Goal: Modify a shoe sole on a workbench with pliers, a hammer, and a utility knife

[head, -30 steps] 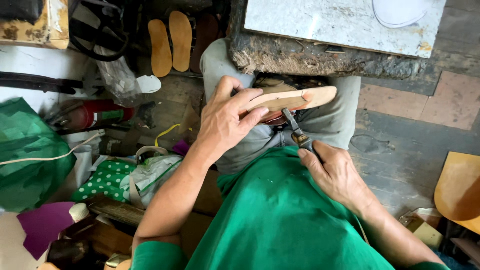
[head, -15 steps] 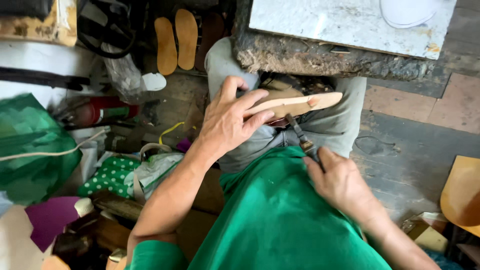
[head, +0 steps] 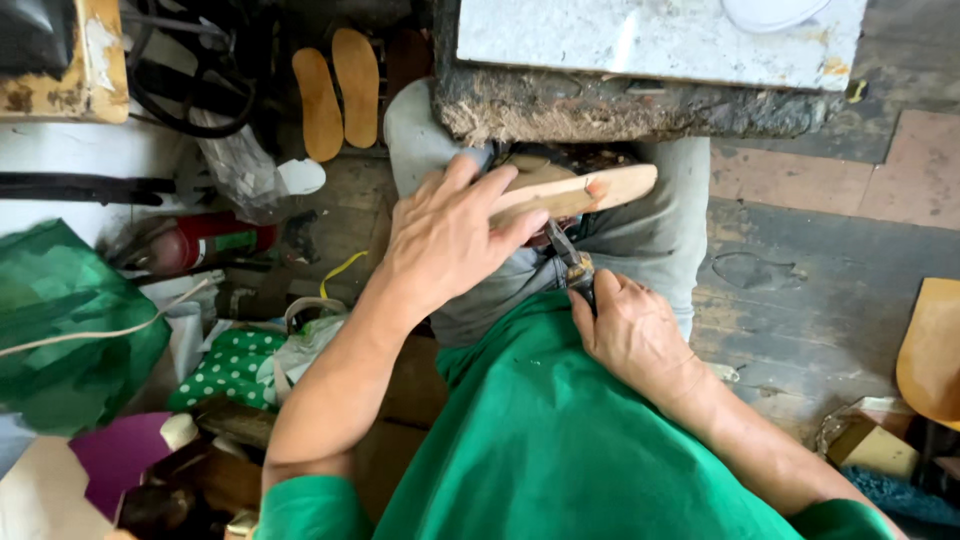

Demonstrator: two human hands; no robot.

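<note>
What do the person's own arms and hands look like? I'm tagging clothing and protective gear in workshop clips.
Both hands are bare: no gloves, rings or watch show on the left hand or the right hand. Both forearms are uncovered to about the elbow. The person wears a plain green top, whose short sleeves end near the elbows at the bottom edge of the picture. No tape, bandage or wrist strap shows.

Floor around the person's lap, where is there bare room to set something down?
Bare dark floorboards lie right of the knees, between the stone slab and tan board. The left is crowded: green bag, red canister, dotted cloth.
</note>
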